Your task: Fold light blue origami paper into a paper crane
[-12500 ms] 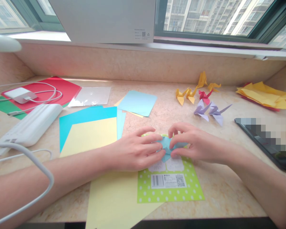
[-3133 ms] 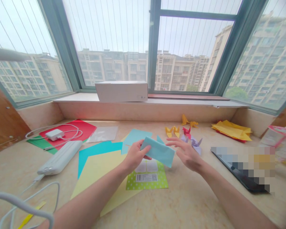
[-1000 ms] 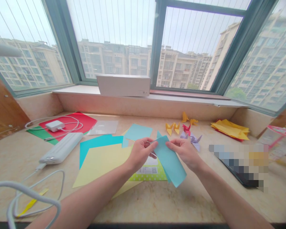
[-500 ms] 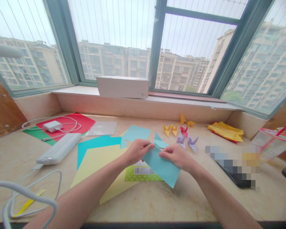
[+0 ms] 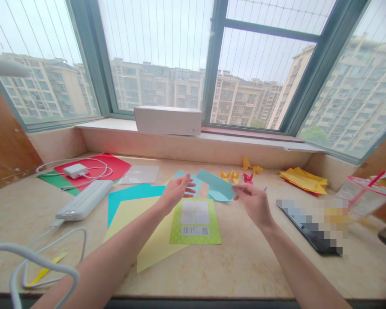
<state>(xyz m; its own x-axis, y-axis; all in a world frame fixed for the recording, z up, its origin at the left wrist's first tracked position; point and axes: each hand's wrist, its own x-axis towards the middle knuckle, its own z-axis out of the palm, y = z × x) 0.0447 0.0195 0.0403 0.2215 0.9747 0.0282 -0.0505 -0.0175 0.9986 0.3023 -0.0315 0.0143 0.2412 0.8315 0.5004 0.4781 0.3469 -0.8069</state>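
Note:
My right hand (image 5: 252, 201) pinches one end of a light blue paper strip (image 5: 216, 182) between thumb and fingers, holding it raised over the counter. To its left, my left hand (image 5: 179, 189) is empty, its fingers apart, close to the strip's other end without gripping it. More light blue paper (image 5: 197, 177) lies behind the hands, partly covered by them. Below the hands rests a green polka-dot packet (image 5: 195, 221) with a white label. It overlaps a pale yellow sheet (image 5: 148, 223), and a bright blue sheet (image 5: 135, 193) shows behind that.
Folded yellow cranes (image 5: 234, 177) and a red crane (image 5: 248, 178) stand behind my right hand. A phone (image 5: 312, 229), yellow papers (image 5: 304, 179) and a cup (image 5: 362, 191) are at the right. A power bank (image 5: 85, 199), cables and red paper (image 5: 116, 165) lie left.
My left hand has let go of the light blue paper and moved left, fingers opening. My right hand has carried the paper up and away, uncovering the green packet.

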